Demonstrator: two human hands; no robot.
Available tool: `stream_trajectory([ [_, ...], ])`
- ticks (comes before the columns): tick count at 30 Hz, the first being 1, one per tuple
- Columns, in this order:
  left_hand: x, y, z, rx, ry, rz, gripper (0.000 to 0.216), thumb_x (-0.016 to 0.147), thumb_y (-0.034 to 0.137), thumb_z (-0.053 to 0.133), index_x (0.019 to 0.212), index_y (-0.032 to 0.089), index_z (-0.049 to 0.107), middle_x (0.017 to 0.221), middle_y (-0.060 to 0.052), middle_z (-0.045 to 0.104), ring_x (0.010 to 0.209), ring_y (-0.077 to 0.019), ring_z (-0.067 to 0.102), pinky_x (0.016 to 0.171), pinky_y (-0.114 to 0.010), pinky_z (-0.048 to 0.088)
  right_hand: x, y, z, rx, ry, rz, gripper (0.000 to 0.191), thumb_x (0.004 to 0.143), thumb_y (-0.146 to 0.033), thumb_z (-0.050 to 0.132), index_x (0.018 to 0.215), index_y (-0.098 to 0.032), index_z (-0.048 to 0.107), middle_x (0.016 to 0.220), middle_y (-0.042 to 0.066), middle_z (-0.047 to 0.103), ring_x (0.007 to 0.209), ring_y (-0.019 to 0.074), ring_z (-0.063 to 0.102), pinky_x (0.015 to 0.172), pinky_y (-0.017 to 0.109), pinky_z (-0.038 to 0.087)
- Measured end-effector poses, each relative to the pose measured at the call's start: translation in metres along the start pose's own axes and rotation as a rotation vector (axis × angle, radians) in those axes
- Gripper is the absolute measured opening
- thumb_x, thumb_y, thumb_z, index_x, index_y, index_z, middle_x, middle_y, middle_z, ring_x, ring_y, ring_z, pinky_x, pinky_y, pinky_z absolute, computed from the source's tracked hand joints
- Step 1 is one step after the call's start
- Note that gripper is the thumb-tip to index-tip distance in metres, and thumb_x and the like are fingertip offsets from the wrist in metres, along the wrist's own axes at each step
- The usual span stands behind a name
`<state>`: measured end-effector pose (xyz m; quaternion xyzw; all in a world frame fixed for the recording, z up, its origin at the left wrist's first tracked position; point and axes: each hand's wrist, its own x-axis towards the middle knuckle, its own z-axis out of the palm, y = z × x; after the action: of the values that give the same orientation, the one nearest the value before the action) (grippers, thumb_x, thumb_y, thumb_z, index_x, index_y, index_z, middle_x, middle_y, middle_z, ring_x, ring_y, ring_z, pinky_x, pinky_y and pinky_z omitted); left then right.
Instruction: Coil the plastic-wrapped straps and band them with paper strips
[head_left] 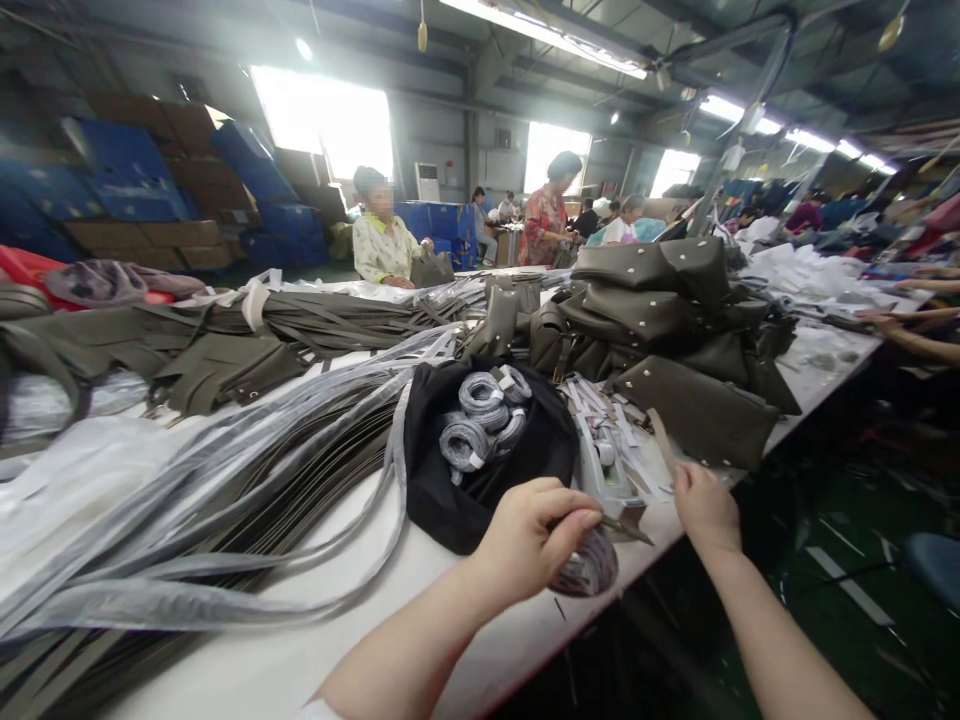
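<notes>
My left hand (534, 535) is closed over the table's near edge, with a slim pointed tool (628, 528) sticking out past the thumb toward the right. Its handle is hidden in the fingers. Just below that hand sits a clear-wrapped bundle (592, 565). My right hand (703, 508) pinches the lower end of a narrow tan strip (663, 440), which stands up in front of the olive bags (694, 410). Behind my left hand, a black cloth (439, 510) holds several plastic-wrapped coils (463, 442) with white bands.
Long dark straps in grey plastic (300, 470) cover the table's left side. Paper scraps (611, 430) lie between the black cloth and the stacked bags. Across the table a person (386, 235) handles an olive piece; another person (555, 210) stands farther right. Another worker's hands (907, 325) reach in at right.
</notes>
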<state>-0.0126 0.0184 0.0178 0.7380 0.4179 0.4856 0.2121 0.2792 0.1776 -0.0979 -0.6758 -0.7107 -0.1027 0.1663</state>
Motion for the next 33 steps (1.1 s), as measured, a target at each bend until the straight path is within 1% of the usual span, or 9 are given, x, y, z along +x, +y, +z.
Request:
stream_trajectory([
  [3, 0.003, -0.008, -0.016, 0.025, 0.162, -0.051, 0.026, 0.096, 0.032, 0.054, 0.094, 0.018, 0.075, 0.076, -0.004, 0.068, 0.069, -0.0138, 0.06, 0.067, -0.025, 0.046, -0.049, -0.008, -0.027, 0.101, 0.108, -0.172, 0.036, 0.104, -0.027, 0.033, 0.109, -0.013, 0.065, 0.103, 0.015, 0.073, 0.095, 0.0243, 0.069, 0.085, 0.036, 0.053],
  [5, 0.003, -0.014, -0.028, 0.003, 0.284, -0.084, 0.028, 0.096, 0.035, 0.053, 0.096, 0.018, 0.075, 0.079, -0.005, 0.07, 0.069, -0.0139, 0.061, 0.066, -0.025, 0.049, -0.094, -0.016, -0.038, 0.159, 0.124, -0.325, 0.034, 0.103, -0.033, 0.038, 0.109, -0.017, 0.068, 0.105, 0.011, 0.075, 0.097, 0.0225, 0.069, 0.089, 0.033, 0.051],
  [8, 0.002, -0.02, -0.039, -0.091, 0.408, -0.139, 0.032, 0.096, 0.042, 0.053, 0.097, 0.017, 0.075, 0.086, -0.005, 0.072, 0.059, -0.0104, 0.059, 0.055, -0.021, 0.048, -0.151, -0.024, -0.038, 0.173, 0.168, -0.602, 0.027, 0.1, -0.028, 0.048, 0.116, -0.017, 0.068, 0.106, 0.009, 0.076, 0.094, 0.0215, 0.07, 0.089, 0.032, 0.05],
  [10, 0.0, -0.02, -0.043, -0.15, 0.446, -0.158, 0.034, 0.095, 0.044, 0.055, 0.098, 0.017, 0.075, 0.087, -0.005, 0.072, 0.051, -0.0074, 0.055, 0.048, -0.019, 0.046, -0.171, -0.029, -0.03, 0.152, 0.191, -0.729, 0.028, 0.1, -0.022, 0.047, 0.118, -0.015, 0.067, 0.105, 0.011, 0.075, 0.095, 0.0228, 0.069, 0.09, 0.034, 0.049],
  [13, -0.002, -0.016, -0.044, -0.181, 0.464, -0.145, 0.034, 0.095, 0.045, 0.056, 0.099, 0.017, 0.075, 0.084, -0.004, 0.071, 0.047, -0.0056, 0.053, 0.045, -0.018, 0.044, -0.172, -0.038, -0.018, 0.128, 0.139, -0.728, 0.03, 0.099, -0.016, 0.043, 0.116, -0.012, 0.067, 0.102, 0.013, 0.074, 0.094, 0.025, 0.067, 0.089, 0.038, 0.049],
  [16, -0.004, -0.013, -0.045, -0.188, 0.456, -0.114, 0.034, 0.095, 0.044, 0.056, 0.099, 0.017, 0.075, 0.084, -0.004, 0.07, 0.047, -0.0052, 0.054, 0.046, -0.018, 0.045, -0.161, -0.052, -0.012, 0.119, 0.041, -0.732, 0.03, 0.098, -0.014, 0.043, 0.114, -0.016, 0.068, 0.099, 0.011, 0.074, 0.09, 0.0235, 0.066, 0.084, 0.035, 0.05],
  [23, -0.006, -0.011, -0.048, -0.171, 0.421, -0.068, 0.036, 0.096, 0.045, 0.053, 0.101, 0.018, 0.075, 0.09, -0.005, 0.072, 0.056, -0.0081, 0.059, 0.055, -0.02, 0.051, -0.156, -0.083, -0.01, 0.146, -0.106, -0.712, 0.023, 0.1, -0.027, 0.049, 0.101, -0.021, 0.071, 0.095, 0.008, 0.072, 0.085, 0.022, 0.066, 0.075, 0.032, 0.05],
  [26, -0.006, -0.01, -0.048, -0.171, 0.41, -0.049, 0.034, 0.097, 0.043, 0.053, 0.101, 0.018, 0.075, 0.088, -0.005, 0.072, 0.061, -0.0099, 0.062, 0.062, -0.022, 0.054, -0.159, -0.086, -0.006, 0.151, -0.128, -0.681, 0.025, 0.101, -0.03, 0.047, 0.104, -0.021, 0.07, 0.094, 0.008, 0.072, 0.084, 0.0215, 0.066, 0.073, 0.031, 0.05],
  [33, -0.006, -0.009, -0.046, -0.154, 0.386, -0.021, 0.035, 0.097, 0.044, 0.052, 0.1, 0.018, 0.075, 0.091, -0.006, 0.074, 0.084, -0.017, 0.069, 0.078, -0.029, 0.057, -0.158, -0.083, -0.003, 0.159, -0.18, -0.658, 0.025, 0.1, -0.027, 0.048, 0.104, -0.021, 0.072, 0.092, 0.006, 0.071, 0.084, 0.0205, 0.067, 0.072, 0.03, 0.05],
])
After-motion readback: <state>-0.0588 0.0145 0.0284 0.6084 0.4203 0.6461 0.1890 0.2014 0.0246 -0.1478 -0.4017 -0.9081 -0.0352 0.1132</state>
